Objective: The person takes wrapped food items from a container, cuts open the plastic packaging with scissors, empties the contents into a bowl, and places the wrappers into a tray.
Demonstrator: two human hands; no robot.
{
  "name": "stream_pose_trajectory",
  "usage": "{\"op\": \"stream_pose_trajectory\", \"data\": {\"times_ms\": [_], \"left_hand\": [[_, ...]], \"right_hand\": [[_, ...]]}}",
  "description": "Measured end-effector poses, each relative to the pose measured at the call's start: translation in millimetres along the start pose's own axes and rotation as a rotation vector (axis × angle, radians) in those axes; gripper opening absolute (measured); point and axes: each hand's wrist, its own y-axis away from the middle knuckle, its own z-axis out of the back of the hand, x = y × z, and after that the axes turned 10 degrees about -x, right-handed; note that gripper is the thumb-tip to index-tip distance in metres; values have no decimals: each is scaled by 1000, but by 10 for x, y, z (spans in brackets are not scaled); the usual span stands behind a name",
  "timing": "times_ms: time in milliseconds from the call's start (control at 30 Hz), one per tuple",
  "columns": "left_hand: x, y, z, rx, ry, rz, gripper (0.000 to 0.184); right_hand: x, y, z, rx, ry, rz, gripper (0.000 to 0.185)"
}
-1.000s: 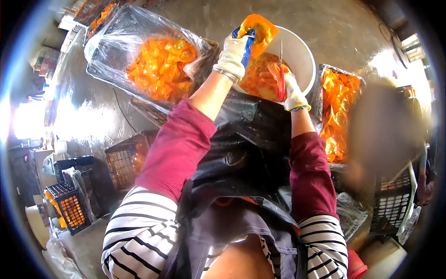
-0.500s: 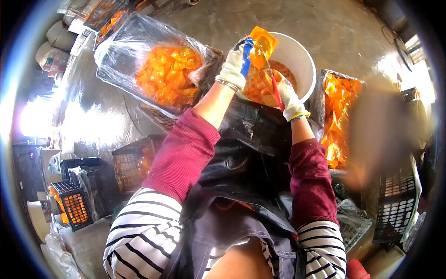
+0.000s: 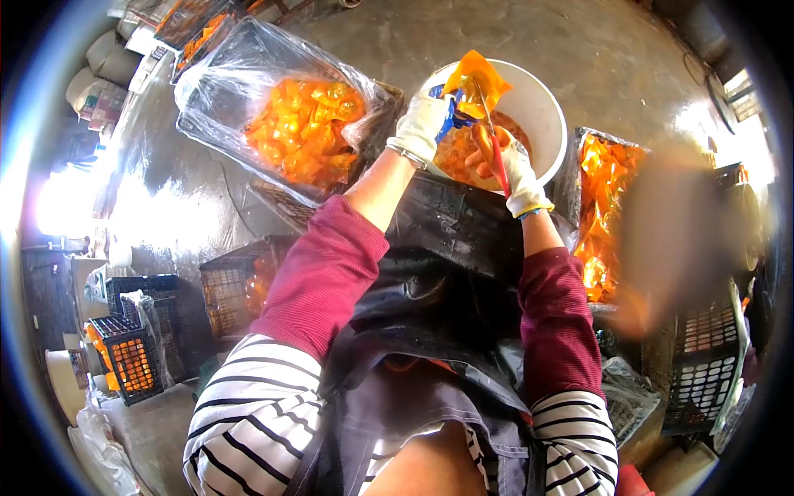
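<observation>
Over the white bucket point(image 3: 546, 124), my left hand point(image 3: 418, 128) in a pale glove is closed on a translucent orange plastic-like pouch point(image 3: 484, 74). Blue material shows around those fingers; I cannot tell whether it belongs to the glove. My right hand point(image 3: 521, 178), also gloved, grips a tool with a red handle point(image 3: 499, 161) and a thin metal blade. The blade points up at the pouch and overlaps it in view. Its exact kind is unclear. Inside the bucket lies a wet orange-brown mass point(image 3: 463, 157) of small pieces in liquid.
To the left stands a plastic-lined crate point(image 3: 198, 120) with a heap of orange pouches point(image 3: 306, 128). Another lined crate of orange pouches point(image 3: 600, 207) is right of the bucket. Black crates point(image 3: 136, 364) stand at far left and another crate point(image 3: 703, 364) at right. A blurred shape hides part of the right side.
The orange pouch has turned and spread out more, shifting slightly right. My left fingers have changed their hold, and the tool in my right hand has come up against the pouch in view.
</observation>
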Motion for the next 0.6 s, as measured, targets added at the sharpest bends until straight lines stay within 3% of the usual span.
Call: {"op": "stream_pose_trajectory", "data": {"times_ms": [133,233,300,400,500,600], "left_hand": [[199,-24,-41,-15,-62,-170,16],[74,13,-65,140,250,395,15],[-95,46,-13,169,507,450,14],[97,-4,4,159,120,61,13],[272,-92,56,162,-361,-149,13],[228,-134,86,293,-376,119,20]], "right_hand": [[280,225,-138,-63,-39,-109,23],[62,128,-26,-143,-99,33,22],[-124,11,40,-184,-109,146,21],[34,100,-43,-205,-103,123,20],[476,306,-247,-201,-69,-2,19],[136,44,-123,-157,167,291,20]]}}
